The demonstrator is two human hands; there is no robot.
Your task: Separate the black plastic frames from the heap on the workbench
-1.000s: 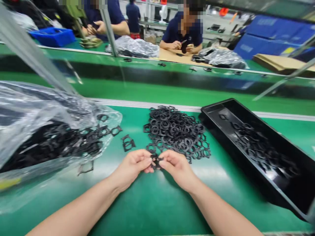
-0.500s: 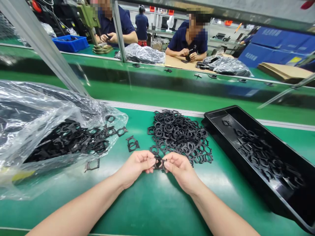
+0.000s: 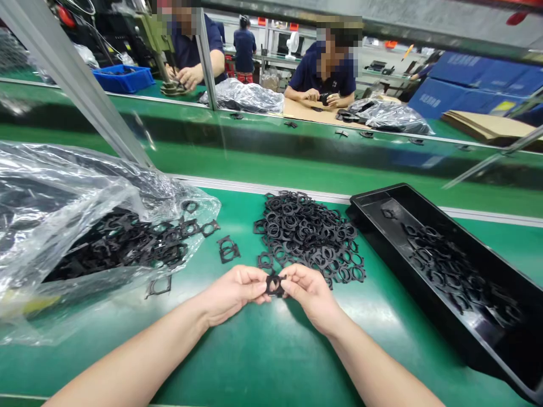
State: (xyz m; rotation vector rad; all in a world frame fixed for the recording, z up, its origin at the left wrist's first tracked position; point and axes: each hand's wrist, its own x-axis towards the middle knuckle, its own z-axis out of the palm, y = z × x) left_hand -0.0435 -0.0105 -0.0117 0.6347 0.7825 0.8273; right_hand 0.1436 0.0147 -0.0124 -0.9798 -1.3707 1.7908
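A small black plastic ring frame (image 3: 275, 285) is pinched between my two hands, just in front of a heap of black rings. My left hand (image 3: 240, 291) grips its left side with thumb and fingers. On the opposite edge, my right hand (image 3: 311, 294) has its fingers closed on the same part. The heap of black plastic rings (image 3: 309, 232) lies directly beyond my hands on the green table (image 3: 237, 362). Left of the heap, a couple of black square frames (image 3: 228, 249) lie overlapping. Fingertips cover the ends of the held part.
A clear plastic bag (image 3: 85, 192) spilling black frames lies at the left. At the right stands a long black tray (image 3: 382, 249) holding many rings. Beyond the green divider (image 3: 254, 152), two people work with small parts at another bench, near a blue bin (image 3: 123, 79).
The held part has tilted so its ring opening faces me more, and my hands have dropped very slightly. Across the divider, the left person's hands have moved lower toward the press base.
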